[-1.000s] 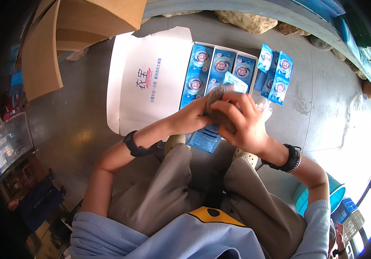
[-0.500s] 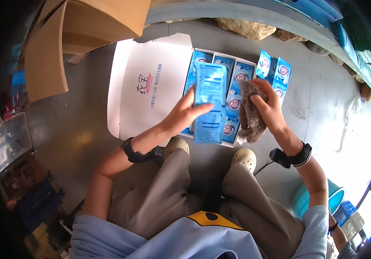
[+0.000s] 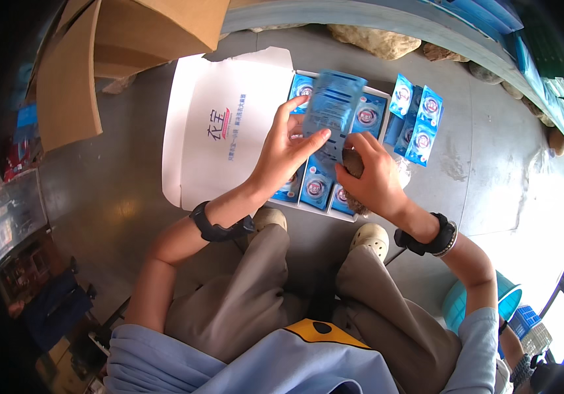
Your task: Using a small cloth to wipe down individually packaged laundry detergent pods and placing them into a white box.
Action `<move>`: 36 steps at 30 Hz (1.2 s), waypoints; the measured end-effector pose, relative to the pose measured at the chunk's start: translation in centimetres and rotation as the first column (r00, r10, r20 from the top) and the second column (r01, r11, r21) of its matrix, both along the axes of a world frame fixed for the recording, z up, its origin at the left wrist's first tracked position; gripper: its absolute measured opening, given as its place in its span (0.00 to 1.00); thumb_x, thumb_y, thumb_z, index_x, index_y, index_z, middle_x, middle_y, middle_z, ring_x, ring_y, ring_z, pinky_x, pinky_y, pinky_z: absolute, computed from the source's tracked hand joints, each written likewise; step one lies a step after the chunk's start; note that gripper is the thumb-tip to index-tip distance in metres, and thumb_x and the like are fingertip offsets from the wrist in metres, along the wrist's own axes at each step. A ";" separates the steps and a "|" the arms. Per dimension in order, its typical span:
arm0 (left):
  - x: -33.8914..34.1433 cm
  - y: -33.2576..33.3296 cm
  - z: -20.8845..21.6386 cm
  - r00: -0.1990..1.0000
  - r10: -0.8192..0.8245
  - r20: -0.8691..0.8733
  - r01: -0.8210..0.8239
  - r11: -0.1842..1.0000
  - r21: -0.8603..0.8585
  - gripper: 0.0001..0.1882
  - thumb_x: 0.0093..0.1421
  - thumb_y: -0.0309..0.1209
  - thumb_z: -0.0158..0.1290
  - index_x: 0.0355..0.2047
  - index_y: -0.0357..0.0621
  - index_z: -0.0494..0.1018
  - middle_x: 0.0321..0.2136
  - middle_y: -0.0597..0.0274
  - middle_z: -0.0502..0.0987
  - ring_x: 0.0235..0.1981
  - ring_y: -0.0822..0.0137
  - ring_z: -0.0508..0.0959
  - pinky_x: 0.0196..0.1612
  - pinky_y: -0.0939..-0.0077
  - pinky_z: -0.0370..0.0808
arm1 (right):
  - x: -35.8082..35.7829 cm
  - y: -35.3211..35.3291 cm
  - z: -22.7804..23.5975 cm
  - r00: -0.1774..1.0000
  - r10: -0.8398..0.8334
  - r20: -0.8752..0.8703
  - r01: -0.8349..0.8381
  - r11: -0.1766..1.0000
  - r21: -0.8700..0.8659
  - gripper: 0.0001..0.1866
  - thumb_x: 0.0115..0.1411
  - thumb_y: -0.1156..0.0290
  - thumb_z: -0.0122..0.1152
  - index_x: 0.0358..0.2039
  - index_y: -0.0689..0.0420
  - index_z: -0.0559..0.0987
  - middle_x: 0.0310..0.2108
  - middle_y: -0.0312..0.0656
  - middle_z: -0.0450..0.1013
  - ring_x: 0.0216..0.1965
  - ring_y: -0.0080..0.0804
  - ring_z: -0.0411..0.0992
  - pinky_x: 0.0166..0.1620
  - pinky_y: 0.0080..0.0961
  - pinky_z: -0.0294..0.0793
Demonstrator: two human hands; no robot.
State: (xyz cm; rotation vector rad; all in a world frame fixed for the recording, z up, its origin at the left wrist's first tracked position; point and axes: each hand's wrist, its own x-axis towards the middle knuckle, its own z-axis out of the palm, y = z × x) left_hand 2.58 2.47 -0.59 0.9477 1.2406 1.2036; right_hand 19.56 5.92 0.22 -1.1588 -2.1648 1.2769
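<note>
The left hand [image 3: 288,154] is gripping a flat blue packet [image 3: 334,108], its thumb lying across the packet's lower face and its fingers spread behind and along the left edge. The right hand [image 3: 370,177] is pinching the same packet at its bottom edge, while a crumpled grey-brown cloth [image 3: 354,164] is bunched under its palm and fingers. The packet is standing tilted between the two hands, rising above them, slightly blurred.

Directly beneath both hands, a white shallow box [image 3: 324,211] is lying open on the floor, filled with rows of blue packets [image 3: 315,187] of the same kind; several of these are showing just below the hands and others just above them, to either side of the held one. The box's white lid flap [image 3: 219,141] is spreading out to the left of the left hand, flat on the ground. To the right of the right hand, just beyond the box, a small cluster of loose blue packets [image 3: 416,121] is standing on edge.

Each wrist is wearing a dark band, and the person's knees in tan trousers are bending up under the forearms, with pale shoes [image 3: 370,238] showing below the box's near edge. Farther to the upper left of the left hand, a brown cardboard carton [image 3: 98,59] is standing open. Beyond the hands, pale stones [image 3: 374,41] are lining a curved kerb. Down by the right elbow, a teal bucket [image 3: 508,295] is sitting on the grey concrete floor [image 3: 111,190].
</note>
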 end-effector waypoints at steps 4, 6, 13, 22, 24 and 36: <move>0.6 -0.5 -0.5 0.996 -0.085 -0.022 0.084 0.996 -0.030 0.35 0.52 0.28 0.53 0.54 0.37 0.45 0.39 0.56 0.66 0.38 0.71 0.70 0.40 0.79 0.69 | -0.7 -0.2 0.3 0.982 0.023 0.189 -0.114 0.866 0.487 0.17 0.38 0.76 0.57 0.32 0.58 0.70 0.31 0.42 0.63 0.33 0.37 0.66 0.29 0.30 0.72; 0.8 -0.6 -0.5 0.998 -0.057 -0.016 0.057 0.998 -0.002 0.37 0.52 0.28 0.54 0.55 0.38 0.43 0.41 0.56 0.64 0.40 0.71 0.69 0.40 0.78 0.69 | -0.7 -0.3 0.4 0.975 0.024 0.222 -0.128 0.874 0.468 0.18 0.39 0.75 0.58 0.34 0.59 0.69 0.31 0.42 0.63 0.33 0.38 0.66 0.30 0.29 0.72; 0.4 -0.3 -0.2 0.978 -0.142 0.151 0.147 0.989 -0.017 0.37 0.52 0.26 0.50 0.56 0.39 0.41 0.46 0.52 0.62 0.44 0.69 0.66 0.46 0.76 0.66 | -0.2 -0.2 1.5 0.984 0.157 0.085 -0.170 0.969 0.181 0.27 0.41 0.69 0.61 0.45 0.56 0.66 0.30 0.43 0.64 0.33 0.39 0.67 0.32 0.32 0.71; -1.2 1.4 0.1 0.663 0.001 0.749 0.284 0.925 -0.253 0.32 0.57 0.52 0.30 0.51 0.38 0.57 0.47 0.54 0.67 0.44 0.65 0.69 0.43 0.70 0.68 | 0.9 1.1 0.7 0.939 -0.176 -0.295 0.142 0.981 -0.133 0.15 0.48 0.71 0.57 0.37 0.61 0.71 0.32 0.44 0.70 0.34 0.31 0.69 0.39 0.24 0.68; -1.5 1.5 -0.4 0.660 -0.011 0.751 0.293 0.924 -0.244 0.33 0.58 0.55 0.27 0.52 0.40 0.56 0.49 0.55 0.65 0.46 0.65 0.68 0.44 0.69 0.68 | 0.7 1.3 0.9 0.901 -0.268 -0.342 0.188 0.950 -0.248 0.13 0.53 0.69 0.54 0.37 0.62 0.70 0.32 0.41 0.70 0.34 0.24 0.67 0.39 0.20 0.66; -0.8 1.4 -1.6 0.529 0.086 0.845 0.310 0.907 -0.286 0.28 0.59 0.53 0.32 0.51 0.46 0.59 0.47 0.59 0.66 0.48 0.66 0.67 0.49 0.64 0.66 | -0.7 2.5 0.9 0.792 -0.480 -0.378 0.292 0.841 -0.456 0.14 0.56 0.69 0.51 0.41 0.62 0.70 0.34 0.41 0.71 0.36 0.23 0.67 0.41 0.18 0.66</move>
